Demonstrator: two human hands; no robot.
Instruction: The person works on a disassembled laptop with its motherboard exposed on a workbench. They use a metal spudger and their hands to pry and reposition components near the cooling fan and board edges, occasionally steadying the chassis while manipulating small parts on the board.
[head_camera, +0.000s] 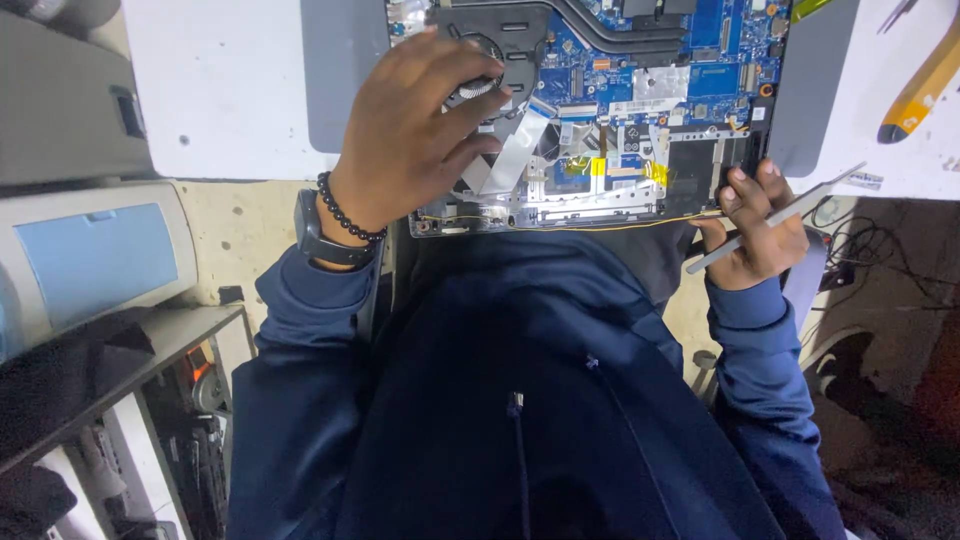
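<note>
Looking down at an opened laptop with a blue circuit board (640, 90) exposed, lying on a white counter (220, 100) right at the near edge. The left hand (405, 130) sits on the black round cooling fan (490, 60), fingers (470, 100) curled together around a small ribbed grey knob-like tool there. The right hand (760, 235) is at the laptop's near right corner, fingers clamped on a thin flat grey pry tool (775, 215). A yellow-handled tool (925, 85) lies off to the right on the counter.

Cool overhead light fell brightly on the white worktop (230, 90), glaring slightly; the lower frame sat dim and shadowed, with wide-angle bending and soft focus towards the edges.
</note>
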